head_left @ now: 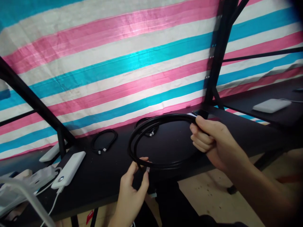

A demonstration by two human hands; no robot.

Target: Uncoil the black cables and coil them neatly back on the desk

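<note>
A black cable [163,118] is held in the air as a loose coil of a few loops over the front of the black table. My right hand [210,138] is closed around the right side of the coil, thumb on top, with a short dark end poking out above the thumb. My left hand [134,183] pinches the lower left part of the coil between thumb and fingers. Beside the left thumb tip shows a small light-coloured plug [148,169]. Part of the coil's lower right is hard to see against the dark table.
Two more coiled black cables, a left one [115,136] and one behind my coil [151,134], lie on the table [82,179]. At left are a white power bank [68,170] and a power strip [40,179]. Another white device [271,106] sits at right. Black frame posts [217,60] flank a striped sheet.
</note>
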